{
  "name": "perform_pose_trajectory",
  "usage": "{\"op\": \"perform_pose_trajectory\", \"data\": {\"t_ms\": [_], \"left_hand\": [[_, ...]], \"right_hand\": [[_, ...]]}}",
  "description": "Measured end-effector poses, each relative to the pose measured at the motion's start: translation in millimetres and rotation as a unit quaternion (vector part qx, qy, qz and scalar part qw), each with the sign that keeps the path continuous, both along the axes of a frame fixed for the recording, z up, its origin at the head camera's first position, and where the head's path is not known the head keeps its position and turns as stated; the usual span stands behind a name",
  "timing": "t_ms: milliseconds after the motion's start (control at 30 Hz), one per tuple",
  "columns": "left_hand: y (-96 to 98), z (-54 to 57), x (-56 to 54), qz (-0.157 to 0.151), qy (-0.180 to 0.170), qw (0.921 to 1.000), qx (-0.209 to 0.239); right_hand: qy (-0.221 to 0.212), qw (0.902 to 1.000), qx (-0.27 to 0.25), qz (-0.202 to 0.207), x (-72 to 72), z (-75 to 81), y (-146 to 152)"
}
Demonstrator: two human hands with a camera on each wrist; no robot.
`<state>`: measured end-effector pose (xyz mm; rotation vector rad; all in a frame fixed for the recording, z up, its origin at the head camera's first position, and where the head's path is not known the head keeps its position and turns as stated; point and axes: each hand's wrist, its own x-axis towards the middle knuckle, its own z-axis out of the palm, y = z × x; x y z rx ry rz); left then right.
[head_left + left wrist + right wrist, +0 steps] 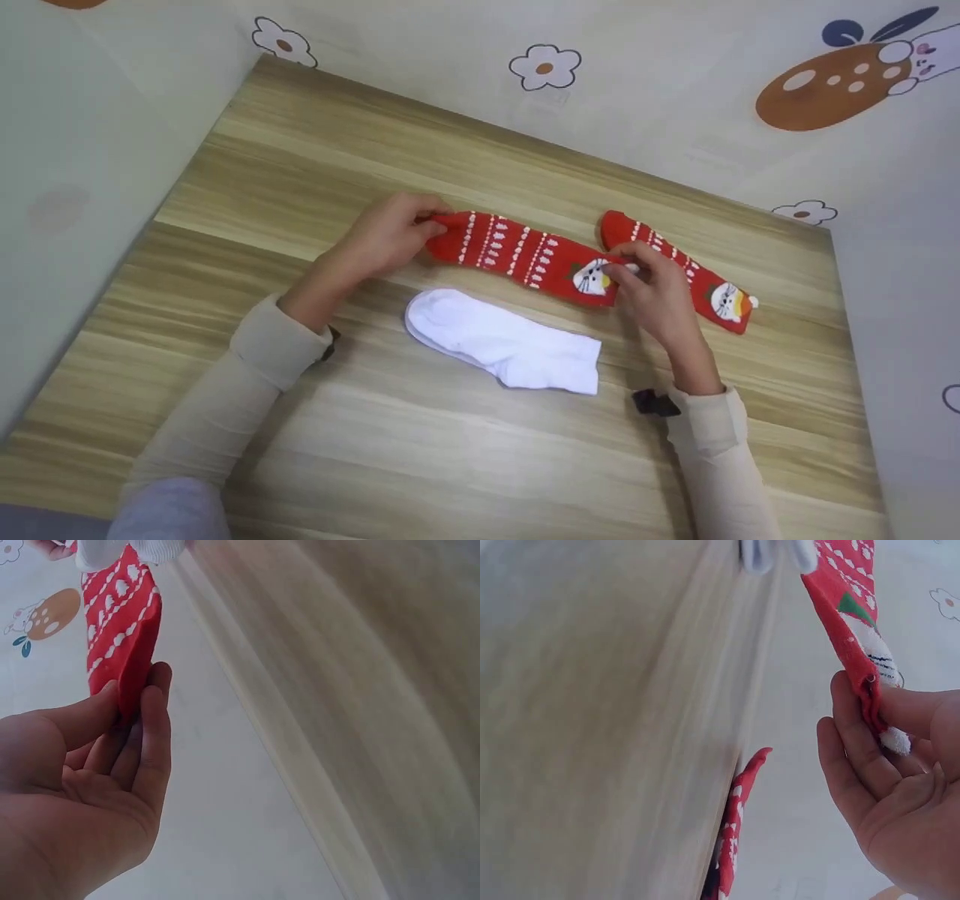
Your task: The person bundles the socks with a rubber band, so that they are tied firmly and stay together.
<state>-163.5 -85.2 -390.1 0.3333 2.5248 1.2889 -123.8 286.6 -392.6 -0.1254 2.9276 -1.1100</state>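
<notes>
A red sock [517,251] with white patterned bands and a white animal face near its cuff is stretched between both hands. My left hand [394,229] pinches the toe end between thumb and fingers, as the left wrist view also shows. At the cuff end, my right hand [656,292] pinches the edge beside a small white pompom [895,740]. A matching red sock [731,304] lies behind and to the right, partly covered by the right hand. Nearer the person, a white pair of socks [517,341] lies flat, one on top of the other.
The wood-grain table [450,450] meets a pale wall [450,45] along its back edge. The wall has printed flowers [546,67] and an orange fruit-like print [832,86]. Dark straps or mounts [656,403] sit at the wrists by the rolled sleeves.
</notes>
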Motion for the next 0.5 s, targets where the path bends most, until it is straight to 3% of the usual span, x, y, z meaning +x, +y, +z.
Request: {"op": "perform_pose_trajectory", "data": {"t_ms": [333,500], "left_hand": [[-3.7,-0.5,-1.2,-0.01,0.023,0.9984,0.05],[-6.1,1.6,-0.9,-0.016,0.015,0.9981,0.058]], "right_hand": [[0.025,0.999,-0.031,-0.021,6.5,2.4,4.0],[0.03,0.9986,-0.037,-0.023,9.2,2.9,7.8]]}}
